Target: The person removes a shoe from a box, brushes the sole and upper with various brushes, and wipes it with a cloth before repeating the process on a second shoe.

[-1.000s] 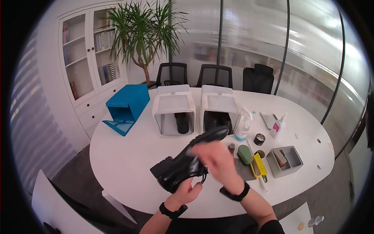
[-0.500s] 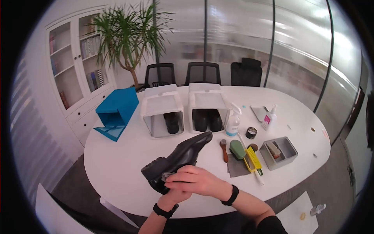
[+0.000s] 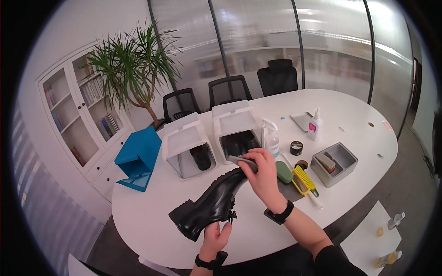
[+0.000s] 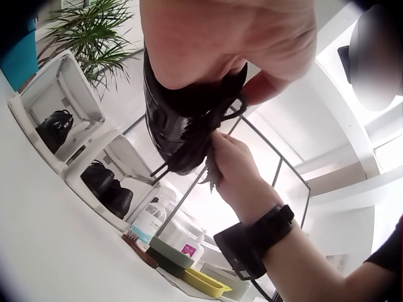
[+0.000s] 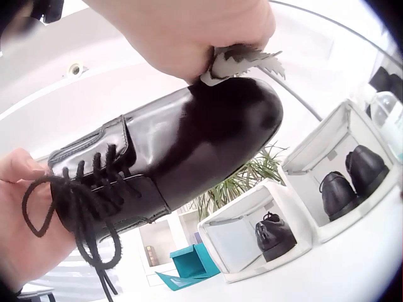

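Note:
A glossy black lace-up shoe (image 3: 212,200) is held up over the table, its sole turned to the left and its toe pointing away. My left hand (image 3: 214,239) grips it at the heel end, near the ankle opening, with the thumb showing beside the loose laces (image 5: 82,207). At the toe, my right hand (image 3: 264,181) pinches a folded grey cloth (image 5: 242,63) with zigzag edges. In the right wrist view, the cloth lies along the side of the toe cap. Most of the left fingers are hidden behind the shoe.
Two white boxes (image 3: 183,138) with black shoes inside stand beyond, next to a teal box (image 3: 140,154). To the right are a spray bottle (image 3: 272,140), a green brush (image 3: 284,172), a yellow brush (image 3: 301,179), a round tin (image 3: 296,147) and a grey divided bin (image 3: 335,165).
My right hand has gone from beside the toe to the heel end, then back out to the toe with the cloth. My left hand keeps its grip, and the head view has swung right.

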`<state>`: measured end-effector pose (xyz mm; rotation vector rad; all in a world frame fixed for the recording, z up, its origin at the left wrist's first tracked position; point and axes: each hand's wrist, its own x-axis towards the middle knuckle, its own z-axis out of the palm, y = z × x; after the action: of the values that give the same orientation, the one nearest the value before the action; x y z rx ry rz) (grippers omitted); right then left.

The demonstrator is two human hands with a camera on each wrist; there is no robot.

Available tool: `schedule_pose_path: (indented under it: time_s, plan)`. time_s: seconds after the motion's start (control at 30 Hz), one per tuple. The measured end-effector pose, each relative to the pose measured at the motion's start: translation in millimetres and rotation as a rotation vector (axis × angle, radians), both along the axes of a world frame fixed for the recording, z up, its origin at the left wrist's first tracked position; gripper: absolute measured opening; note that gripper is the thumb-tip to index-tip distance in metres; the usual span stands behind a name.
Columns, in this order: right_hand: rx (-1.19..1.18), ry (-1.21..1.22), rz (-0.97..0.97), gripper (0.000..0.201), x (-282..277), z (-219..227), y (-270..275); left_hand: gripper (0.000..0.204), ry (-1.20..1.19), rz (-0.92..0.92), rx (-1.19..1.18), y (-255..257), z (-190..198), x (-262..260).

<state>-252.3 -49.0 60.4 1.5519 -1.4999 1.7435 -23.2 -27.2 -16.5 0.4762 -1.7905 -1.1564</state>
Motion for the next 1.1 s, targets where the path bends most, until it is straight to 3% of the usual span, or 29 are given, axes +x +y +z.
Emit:
schedule_pose_path:
  time_s: [0.1,0.27,0.33,0.4,0.47,0.6,0.67,0.7,0.77,0.8,0.87,0.9,0.93,1.0,1.03,1.07,1.1]
  plan:
    - [-0.01,0.054,-0.201,0.019,-13.8,0.3,5.3,0.047,0.072,0.012,0.012,8.4,2.4,-1.1]
    - [0.011,-0.261,-0.158,0.018,-32.3,0.2,9.0,0.048,0.087,0.015,0.131,14.4,5.2,7.9]
    - [0.113,-0.49,-0.003,0.02,-26.2,8.0,15.5,0.048,0.117,0.0,0.158,15.9,5.5,8.2]
    - [0.085,-0.349,0.1,0.02,-17.3,3.3,12.5,0.049,0.052,-0.002,0.296,18.8,1.9,8.8]
    - [0.066,-0.384,0.272,0.018,-2.3,-5.8,4.8,0.046,0.038,-0.008,0.29,22.1,-5.0,12.4]
    - [0.013,-0.255,0.237,0.015,30.6,-4.4,19.0,0.037,-0.02,0.013,0.302,36.3,-1.9,15.7]
    - [0.081,-0.164,0.406,0.015,55.2,-2.6,31.9,0.055,-0.096,0.006,0.584,41.4,5.5,14.6]
    - [0.115,0.016,0.422,0.019,60.5,-5.1,35.7,0.055,-0.102,0.009,0.582,38.6,-4.4,16.2]
    - [0.133,0.195,0.562,0.022,71.3,-5.0,45.4,0.041,0.177,0.022,0.405,29.8,-23.2,15.6]
    - [0.123,0.32,0.641,0.025,75.3,-3.7,50.0,0.041,0.172,0.013,0.399,29.3,-23.1,12.7]
    - [0.147,0.366,0.706,0.028,81.3,3.7,63.2,0.053,0.367,0.063,0.465,38.2,-15.8,7.4]
    - [0.172,0.412,0.779,0.031,82.4,6.5,66.0,0.065,0.27,0.075,0.464,40.5,-6.7,9.6]
    - [0.169,0.405,0.772,0.031,80.7,7.7,64.7,0.065,0.261,0.069,0.463,32.6,-17.5,20.3]
    - [0.072,0.474,0.674,0.029,73.4,10.2,58.9,0.067,0.347,-0.131,0.19,16.4,-52.4,46.7]
    - [0.051,0.453,0.644,0.029,69.7,9.5,53.5,0.067,0.51,-0.236,0.112,29.3,-11.4,19.3]
    - [0.02,0.458,0.55,0.03,63.5,10.5,49.2,0.067,0.509,-0.237,0.114,17.9,-39.6,41.0]
    - [-0.012,0.423,0.499,0.031,56.6,10.6,42.5,0.067,0.039,0.134,0.193,-1.8,-91.2,81.1]
